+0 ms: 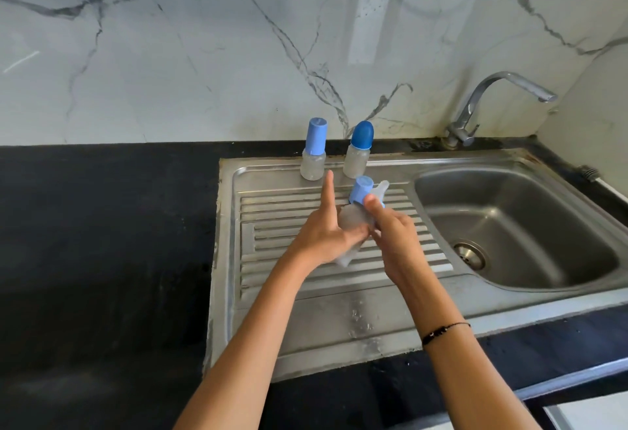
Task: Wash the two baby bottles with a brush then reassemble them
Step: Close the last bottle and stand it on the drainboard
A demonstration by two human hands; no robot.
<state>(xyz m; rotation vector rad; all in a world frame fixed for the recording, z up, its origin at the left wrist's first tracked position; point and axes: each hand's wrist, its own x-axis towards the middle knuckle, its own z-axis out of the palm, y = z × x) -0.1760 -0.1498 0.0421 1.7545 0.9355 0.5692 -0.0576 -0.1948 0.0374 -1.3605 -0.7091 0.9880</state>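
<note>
Bottles are what I watch here, three of them over a steel sink unit (373, 314) set into a black countertop (102, 242), with a white, grey-veined marble wall (204, 56) behind. I see the ribbed draining board (272, 212) on the left of the unit and the basin (509, 225) with its round drain on the right; a chrome tap (492, 103) rises at the back corner, its spout pointing right. At the back edge of the draining board I see two small bottles standing upright, near each other but apart: the left bottle (313, 154) has a cloudy clear body and a tall, flat-topped light blue cap, the right bottle (357, 151) a similar body and a darker blue domed cap. In front of them, above the ribs, I see the held bottle (353, 215), tilted, its light blue cap pointing up and away from me. My left hand (326, 229) cradles its cloudy body from the left, forefinger pointing straight up, the other fingers curled under it. My right hand (390, 225) pinches at the cap's collar, thumb on top; a thin dark bracelet (445, 331) circles that wrist. A pale, translucent shape shows just right of the cap, too blurred for me to tell what it is.
</note>
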